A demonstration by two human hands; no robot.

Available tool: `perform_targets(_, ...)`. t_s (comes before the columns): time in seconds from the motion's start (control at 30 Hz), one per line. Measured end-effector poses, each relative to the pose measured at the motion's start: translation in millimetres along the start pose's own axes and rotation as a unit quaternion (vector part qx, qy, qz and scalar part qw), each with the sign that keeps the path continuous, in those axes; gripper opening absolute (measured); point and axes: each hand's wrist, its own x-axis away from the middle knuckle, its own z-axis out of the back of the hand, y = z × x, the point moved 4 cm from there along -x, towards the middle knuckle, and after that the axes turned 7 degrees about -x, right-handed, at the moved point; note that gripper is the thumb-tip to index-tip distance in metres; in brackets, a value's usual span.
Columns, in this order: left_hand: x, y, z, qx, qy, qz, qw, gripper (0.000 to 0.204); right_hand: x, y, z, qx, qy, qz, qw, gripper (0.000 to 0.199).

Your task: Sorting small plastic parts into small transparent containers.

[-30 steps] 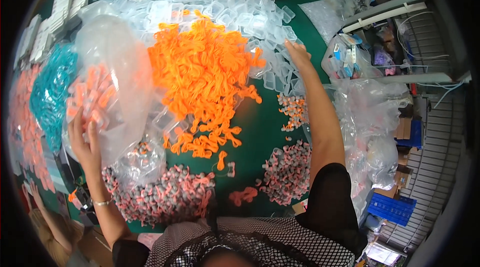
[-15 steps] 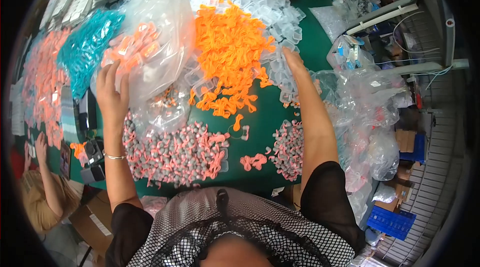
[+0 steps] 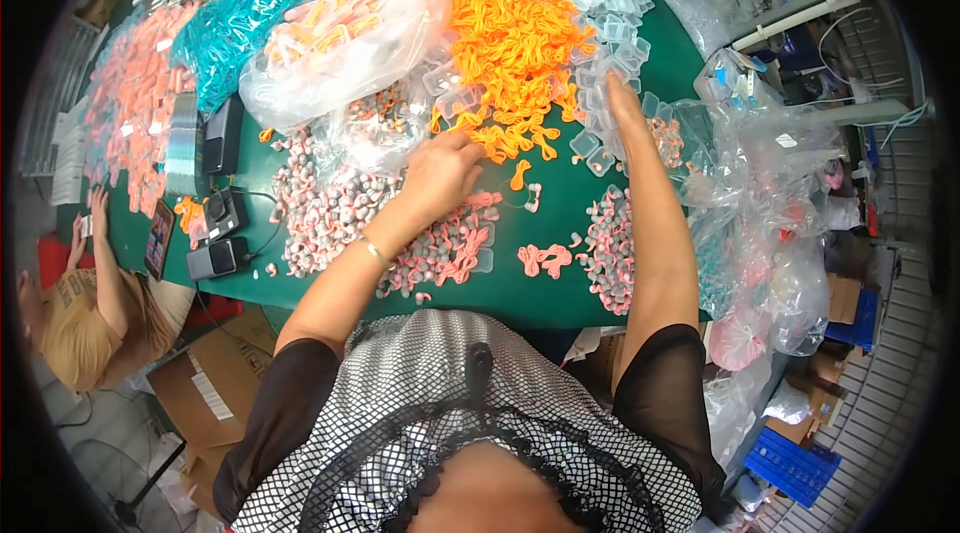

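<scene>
My left hand rests knuckles up at the near edge of a big heap of orange looped pieces. Its fingers curl down onto the pieces, and what they hold is hidden. My right hand reaches forward with fingers stretched, touching the small clear plastic cases along the heap's right side. A clear plastic bag with pale orange pieces inside lies on the green table, to the left of the heap and apart from both hands.
Pink-and-grey pieces lie in piles near my left forearm and by my right arm. Teal and salmon piles and black devices sit at the left. Stuffed plastic bags crowd the right. Another person sits at lower left.
My left hand has let go of the clear bag, which now lies on the table, and has moved right to the orange heap's edge. My right hand stays among the clear cases.
</scene>
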Motion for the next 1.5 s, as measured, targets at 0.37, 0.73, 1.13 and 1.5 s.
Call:
perform_targets(0.37, 14, 11, -22, -0.051, -0.057, 0.017, 0.997, 0.016, 118, -14, 31, -0.128, 0.098, 0.125, 0.979, 0.026)
perform_targets(0.73, 7, -27, 22, -0.103, 0.116, 0.104, 0.982, 0.013, 217, 20, 0, 0.146, 0.043, 0.057, 0.987, 0.052)
perform_targets(1.13, -11, -136, -6, -0.314, 0.082, 0.198, 0.925, 0.043, 225, 7, -6, 0.317, 0.018, 0.033, 0.948, 0.048)
perform_targets(1.5, -20, -124, -1, -0.315, 0.092, 0.171, 0.929, 0.029, 227, 16, -9, 0.313, 0.007, 0.024, 0.949, 0.038)
